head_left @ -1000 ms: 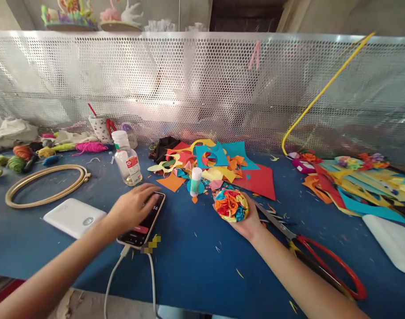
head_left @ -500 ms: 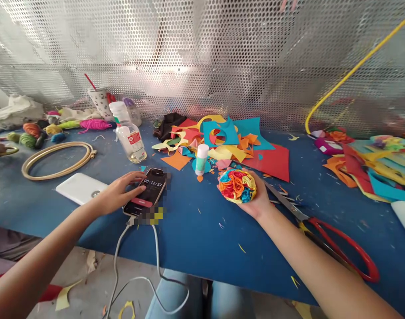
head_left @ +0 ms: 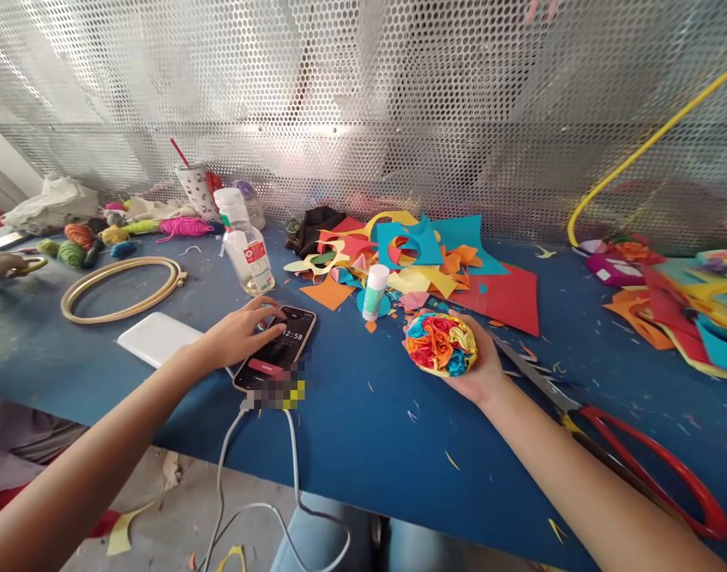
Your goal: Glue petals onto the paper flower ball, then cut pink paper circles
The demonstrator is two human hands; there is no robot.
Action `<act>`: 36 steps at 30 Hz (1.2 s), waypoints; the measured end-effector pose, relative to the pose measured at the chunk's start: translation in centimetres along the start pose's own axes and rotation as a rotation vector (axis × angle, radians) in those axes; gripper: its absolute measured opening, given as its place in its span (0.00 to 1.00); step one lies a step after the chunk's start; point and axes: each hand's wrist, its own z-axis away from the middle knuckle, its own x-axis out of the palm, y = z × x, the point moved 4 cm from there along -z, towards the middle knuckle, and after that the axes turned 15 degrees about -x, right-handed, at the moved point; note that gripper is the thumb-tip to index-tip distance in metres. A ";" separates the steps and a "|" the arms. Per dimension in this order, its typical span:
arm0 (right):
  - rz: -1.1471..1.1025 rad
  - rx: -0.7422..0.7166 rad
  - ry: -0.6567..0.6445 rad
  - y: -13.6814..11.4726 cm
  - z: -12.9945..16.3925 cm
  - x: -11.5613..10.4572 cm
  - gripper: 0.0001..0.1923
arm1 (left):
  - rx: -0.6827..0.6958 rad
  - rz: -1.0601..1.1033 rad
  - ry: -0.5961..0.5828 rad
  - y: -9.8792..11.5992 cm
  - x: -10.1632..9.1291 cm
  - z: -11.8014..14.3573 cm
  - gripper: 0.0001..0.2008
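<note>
From the head view, my left hand (head_left: 237,338) lies flat on the phone (head_left: 276,357), grip open, fingertips on its screen. My right hand (head_left: 479,369) cups the paper-flower ball (head_left: 440,343), grip closed around it, resting on the blue bench (head_left: 363,445) beside the red-handled scissors (head_left: 625,433).

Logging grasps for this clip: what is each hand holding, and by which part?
The right hand cups the paper flower ball from beneath. The left hand holds nothing; its fingers rest on the phone screen.
</note>
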 end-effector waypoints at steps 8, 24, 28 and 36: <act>0.033 0.025 0.020 0.1 -0.3 -0.5 0.09 | -0.010 0.050 -0.022 -2.0 -1.0 3.0 0.27; 0.035 0.032 0.074 0.2 -0.2 -0.7 0.08 | -0.034 -0.055 -0.090 -1.3 -0.9 4.0 0.37; 0.039 0.016 0.027 0.2 -0.2 -0.6 0.07 | -0.036 -0.076 -0.087 -1.3 -1.0 3.9 0.38; 0.024 0.041 0.061 0.2 -0.1 -0.5 0.08 | -0.031 -0.106 -0.096 -1.5 -1.0 3.7 0.39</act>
